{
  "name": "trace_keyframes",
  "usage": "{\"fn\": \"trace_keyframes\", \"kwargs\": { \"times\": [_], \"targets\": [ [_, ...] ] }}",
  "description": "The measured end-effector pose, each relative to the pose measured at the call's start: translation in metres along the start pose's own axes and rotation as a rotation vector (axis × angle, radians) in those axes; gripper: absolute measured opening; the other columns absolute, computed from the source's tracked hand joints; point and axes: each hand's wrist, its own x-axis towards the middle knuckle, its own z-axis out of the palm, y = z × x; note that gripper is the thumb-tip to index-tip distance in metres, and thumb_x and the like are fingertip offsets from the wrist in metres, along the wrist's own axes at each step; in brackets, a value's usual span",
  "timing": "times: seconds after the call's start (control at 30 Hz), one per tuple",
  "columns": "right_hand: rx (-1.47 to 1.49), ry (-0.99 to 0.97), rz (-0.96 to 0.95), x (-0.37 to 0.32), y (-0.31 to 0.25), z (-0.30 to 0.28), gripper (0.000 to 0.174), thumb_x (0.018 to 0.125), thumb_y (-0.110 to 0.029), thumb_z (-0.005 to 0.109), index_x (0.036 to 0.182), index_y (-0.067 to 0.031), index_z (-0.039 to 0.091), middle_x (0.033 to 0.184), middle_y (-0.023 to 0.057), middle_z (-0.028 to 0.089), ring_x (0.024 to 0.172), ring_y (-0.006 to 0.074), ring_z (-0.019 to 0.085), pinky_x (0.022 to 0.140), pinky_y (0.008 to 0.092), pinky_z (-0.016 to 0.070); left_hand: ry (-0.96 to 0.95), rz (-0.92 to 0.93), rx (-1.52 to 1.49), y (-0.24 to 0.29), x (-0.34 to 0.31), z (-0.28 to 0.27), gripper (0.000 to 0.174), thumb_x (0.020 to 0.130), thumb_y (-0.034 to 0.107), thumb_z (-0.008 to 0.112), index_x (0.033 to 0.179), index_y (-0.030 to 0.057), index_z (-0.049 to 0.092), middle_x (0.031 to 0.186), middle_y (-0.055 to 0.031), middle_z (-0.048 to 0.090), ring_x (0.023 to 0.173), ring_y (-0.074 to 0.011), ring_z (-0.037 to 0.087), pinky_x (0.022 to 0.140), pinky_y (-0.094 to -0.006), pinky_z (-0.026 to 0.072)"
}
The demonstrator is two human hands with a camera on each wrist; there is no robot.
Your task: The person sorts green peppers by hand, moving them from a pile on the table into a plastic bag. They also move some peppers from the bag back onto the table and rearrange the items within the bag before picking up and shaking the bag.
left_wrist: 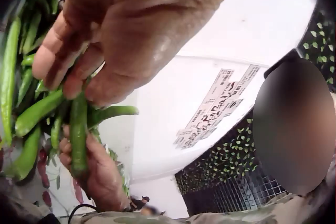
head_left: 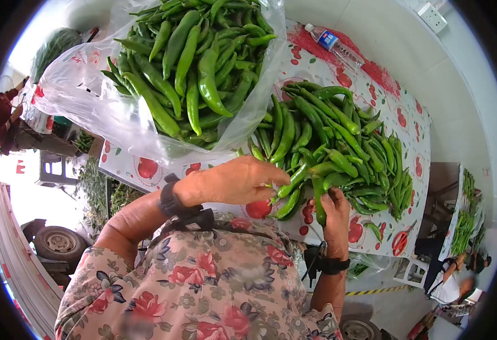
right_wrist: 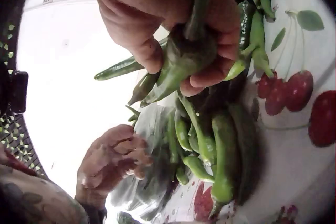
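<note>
My right hand grips a long green chili pepper by its stem end, in front of the loose pile of green peppers. The right wrist view shows thumb and fingers around the held pepper, with other pepper tips beside it. My left hand hovers at the pile's near left edge, palm down. Its fingers are loosely bent with nothing between them, as the left hand shows in the right wrist view. Left fingertips overlap the pepper's upper end in the left wrist view.
A clear plastic bag full of green peppers stands behind my left hand. On the fruit-patterned tablecloth lie a plastic bottle, red netting, red-handled scissors and a stray pepper. Other people are in the background.
</note>
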Motion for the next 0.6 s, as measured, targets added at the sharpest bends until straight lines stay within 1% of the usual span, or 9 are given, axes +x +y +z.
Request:
{"fn": "trace_keyframes", "kwargs": {
  "times": [0.07,0.17,0.27,0.3,0.33,0.43,0.5,0.53,0.6],
  "targets": [
    [0.087,-0.013,0.066,-0.002,-0.008,0.007,0.037,0.089,-0.016,0.058,0.119,0.0042,0.049,0.095,0.0105,0.061,0.076,0.0145,0.058,0.067,0.026,0.0468,-0.072,0.0,0.017,-0.015,0.005,0.009,0.035,0.085,0.014,0.058,0.119,0.0058,0.056,0.096,-0.013,0.067,0.075,-0.0293,0.065,0.071,-0.0374,0.052],
    [0.008,-0.013,0.024,0.005,0.011,0.015,0.038,0.089,-0.018,0.058,0.119,0.0044,0.05,0.094,0.0084,0.063,0.077,0.0132,0.058,0.068,0.0254,0.0469,-0.08,-0.026,-0.031,-0.038,0.016,0.024,0.042,0.087,0.02,0.057,0.125,0.0044,0.05,0.092,-0.0131,0.067,0.073,-0.0301,0.064,0.07,-0.0382,0.0512],
    [0.051,-0.046,-0.096,0.008,0.022,0.032,0.042,0.089,-0.016,0.058,0.124,0.0048,0.047,0.103,0.0092,0.061,0.084,0.0151,0.059,0.073,0.0273,0.0475,-0.078,-0.068,-0.159,-0.059,0.023,0.041,0.046,0.087,0.023,0.057,0.127,0.0012,0.047,0.088,-0.0128,0.066,0.071,-0.0276,0.063,0.067,-0.0375,0.0502],
    [0.051,-0.078,-0.055,0.006,0.014,0.032,0.046,0.087,-0.016,0.058,0.126,0.005,0.046,0.109,0.0096,0.059,0.091,0.0159,0.057,0.079,0.0285,0.047,-0.088,-0.075,-0.21,-0.061,0.025,0.043,0.047,0.087,0.024,0.057,0.127,0.0001,0.046,0.086,-0.0129,0.066,0.071,-0.026,0.063,0.067,-0.0365,0.0498],
    [-0.005,-0.086,-0.063,0.005,0.012,0.031,0.044,0.087,-0.015,0.058,0.125,0.0051,0.047,0.108,0.0095,0.059,0.09,0.0154,0.057,0.079,0.0284,0.0469,-0.097,-0.082,-0.263,-0.063,0.026,0.046,0.048,0.088,0.024,0.057,0.127,-0.001,0.046,0.085,-0.0129,0.066,0.071,-0.0244,0.063,0.066,-0.0356,0.0495],
    [-0.162,-0.119,-0.141,0.006,0.01,0.032,0.039,0.087,-0.015,0.059,0.119,0.0054,0.051,0.103,0.0085,0.06,0.086,0.0137,0.056,0.077,0.0272,0.0464,-0.181,-0.264,-0.222,-0.052,0.031,0.046,0.053,0.086,0.028,0.059,0.127,-0.0022,0.045,0.084,-0.0131,0.065,0.075,-0.0201,0.062,0.067,-0.0326,0.0485],
    [-0.25,-0.171,-0.255,0.009,0.014,0.037,0.034,0.088,-0.015,0.06,0.114,0.0055,0.054,0.099,0.0072,0.061,0.082,0.0119,0.055,0.074,0.0253,0.0457,-0.081,-0.295,-0.31,-0.053,0.034,0.048,0.055,0.084,0.031,0.063,0.123,-0.0046,0.047,0.086,-0.0152,0.065,0.074,-0.0209,0.061,0.066,-0.0332,0.0489],
    [-0.219,-0.17,-0.231,0.01,0.017,0.037,0.031,0.088,-0.016,0.06,0.111,0.0051,0.055,0.095,0.0067,0.061,0.08,0.0113,0.055,0.072,0.0247,0.0454,-0.03,-0.311,-0.352,-0.054,0.035,0.048,0.056,0.083,0.032,0.065,0.121,-0.0057,0.049,0.087,-0.0162,0.065,0.073,-0.0213,0.061,0.066,-0.0335,0.0491],
    [-0.16,-0.167,-0.185,0.012,0.023,0.036,0.026,0.089,-0.016,0.06,0.104,0.0043,0.057,0.088,0.0057,0.061,0.076,0.0101,0.054,0.07,0.0235,0.0447,-0.023,-0.334,-0.389,-0.067,0.036,0.052,0.056,0.082,0.03,0.065,0.124,-0.0037,0.048,0.086,-0.0141,0.064,0.075,-0.0185,0.059,0.068,-0.0322,0.048]
  ]
}}
